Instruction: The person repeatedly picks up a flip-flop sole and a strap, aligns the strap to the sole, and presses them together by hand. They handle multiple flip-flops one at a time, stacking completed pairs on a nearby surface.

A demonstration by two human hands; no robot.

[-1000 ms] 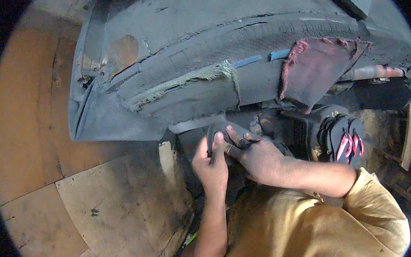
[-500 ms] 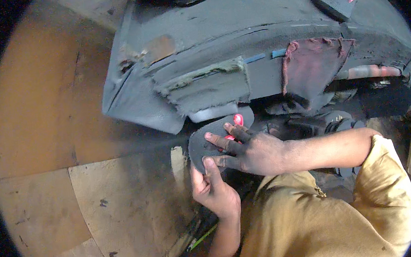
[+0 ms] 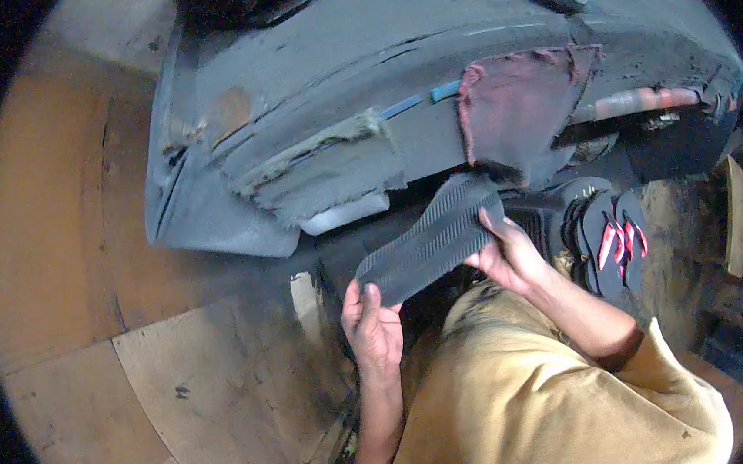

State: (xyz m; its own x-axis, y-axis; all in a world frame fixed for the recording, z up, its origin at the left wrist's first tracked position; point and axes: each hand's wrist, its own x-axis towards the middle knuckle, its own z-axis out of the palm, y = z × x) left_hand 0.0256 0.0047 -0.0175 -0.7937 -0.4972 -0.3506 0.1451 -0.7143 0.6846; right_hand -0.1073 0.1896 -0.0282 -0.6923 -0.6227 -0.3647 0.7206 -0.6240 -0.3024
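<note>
Your left hand (image 3: 374, 332) pinches one end of a black sandal sole (image 3: 425, 245), your right hand (image 3: 513, 258) pinches its edge near the other; it slants between them, ridged face showing, before the dusty bench (image 3: 331, 48), red-strapped sandals (image 3: 599, 214) rightward
</note>
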